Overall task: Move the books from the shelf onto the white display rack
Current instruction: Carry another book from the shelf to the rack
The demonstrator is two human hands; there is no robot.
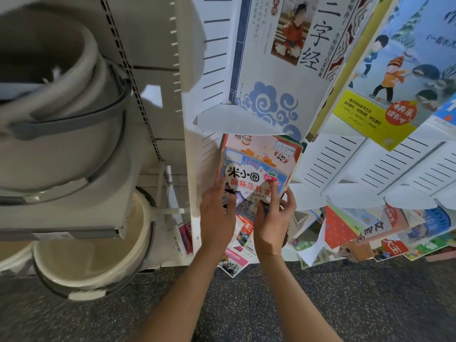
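A colourful children's book [254, 174] with black and red Chinese title letters leans in a middle pocket of the white display rack [328, 164], in front of another book [261, 144]. My left hand [217, 213] lies with straight fingers on the cover's lower left. My right hand [274, 218] holds the book's lower right corner, with fingers across the cover and the thumb round its right edge. A white and blue book [278, 70] stands in the pocket above, and a yellow-edged picture book [394, 77] stands to its right.
Stacked cream buckets [64, 134] with grey handles fill a metal shelf [61, 232] on the left. Lower rack pockets hold several more colourful books [385, 230]. Speckled dark floor [246, 304] lies below.
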